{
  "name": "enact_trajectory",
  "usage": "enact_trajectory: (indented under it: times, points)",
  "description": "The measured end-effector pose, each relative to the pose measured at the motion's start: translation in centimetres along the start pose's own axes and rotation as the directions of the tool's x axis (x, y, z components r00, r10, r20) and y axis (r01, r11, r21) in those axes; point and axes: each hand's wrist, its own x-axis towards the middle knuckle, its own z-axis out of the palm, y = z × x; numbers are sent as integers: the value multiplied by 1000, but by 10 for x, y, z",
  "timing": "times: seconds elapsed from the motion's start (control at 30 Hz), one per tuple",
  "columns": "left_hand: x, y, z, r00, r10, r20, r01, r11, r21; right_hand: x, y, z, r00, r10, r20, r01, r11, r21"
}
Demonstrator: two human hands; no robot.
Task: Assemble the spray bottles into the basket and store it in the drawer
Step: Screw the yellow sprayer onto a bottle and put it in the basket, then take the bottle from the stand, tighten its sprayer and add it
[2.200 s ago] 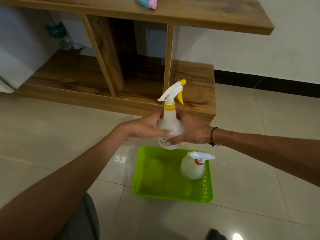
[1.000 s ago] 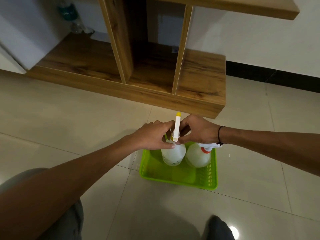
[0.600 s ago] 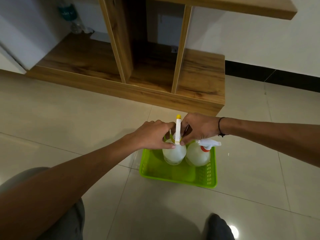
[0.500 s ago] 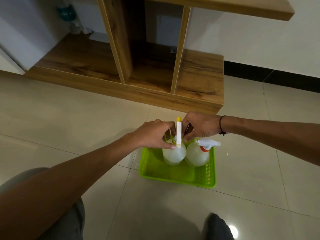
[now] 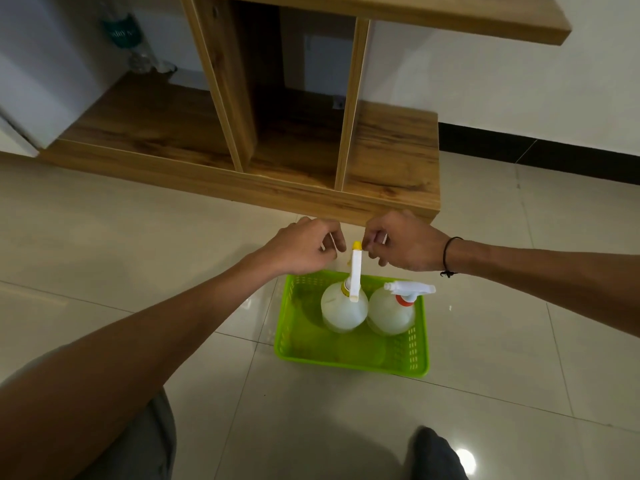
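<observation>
A lime-green plastic basket (image 5: 350, 364) sits on the tiled floor in front of me. Two translucent spray bottles stand side by side in its far half. The left one (image 5: 343, 309) has a white trigger head with a yellow tip pointing away from me. The right one (image 5: 390, 312) has an orange collar and a white head pointing right. My left hand (image 5: 304, 249) and my right hand (image 5: 403, 245) hover just past the basket, either side of the yellow tip. Their fingers are loosely curled and hold nothing.
A low wooden shelf unit (image 5: 391, 161) with open compartments stands right behind the basket, its top board overhanging. A plastic water bottle (image 5: 124, 32) stands at its back left. My knee (image 5: 145, 441) and shoe (image 5: 436, 455) are at the bottom edge.
Both hands carried the yellow-tipped bottle down into the basket beside the other bottle. They have since let go of its neck and lifted apart.
</observation>
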Motion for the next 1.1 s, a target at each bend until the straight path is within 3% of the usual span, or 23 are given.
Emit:
enact_trajectory:
  times: [0.2, 0.43, 0.8, 1.1]
  points:
    - [9, 10, -22, 983, -11, -183, -26, 979, -202, 1, -8, -18, 971, 12, -237, 0, 999, 50]
    - [16, 19, -41, 944, -10, -329, -94, 950, -299, 6, -30, -39, 930, -50, -365, 72, 996, 48]
    - [20, 55, -100, 826, 97, -555, -204, 970, -134, 14, -57, -93, 804, -205, -558, 202, 977, -68]
    - [26, 91, -148, 724, 127, -678, -255, 963, -92, 9, -67, -134, 733, -221, -644, 258, 965, -37]
